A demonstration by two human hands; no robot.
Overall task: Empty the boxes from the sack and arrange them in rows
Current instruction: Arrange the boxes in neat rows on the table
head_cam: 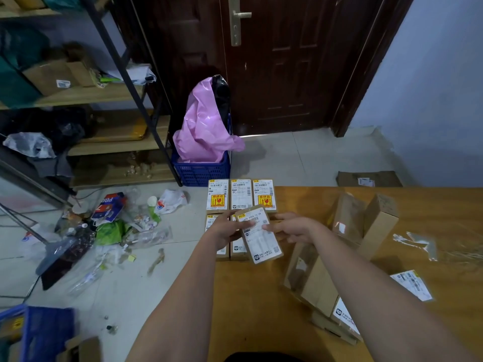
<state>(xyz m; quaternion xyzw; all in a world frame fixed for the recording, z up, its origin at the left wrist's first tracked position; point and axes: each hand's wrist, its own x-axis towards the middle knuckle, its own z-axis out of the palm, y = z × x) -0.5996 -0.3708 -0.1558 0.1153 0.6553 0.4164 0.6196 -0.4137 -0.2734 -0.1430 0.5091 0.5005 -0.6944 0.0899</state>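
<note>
Wooden desk (313, 296) at the right of a tiled floor (287, 158) strewn with litter (112, 226), with a blue crate (201, 171) holding a pink bag (203, 126) before a dark door (282, 64). A loose heap of cardboard boxes (366, 226) lies on the desk's right part; at its far-left corner stand a row of 3 labelled boxes (241, 194) and 2 more boxes (236, 248) just nearer. Both hands, left hand (227, 228) and right hand (292, 227), grip 1 labelled box (261, 237) by its sides, tilted above the nearer row.
</note>
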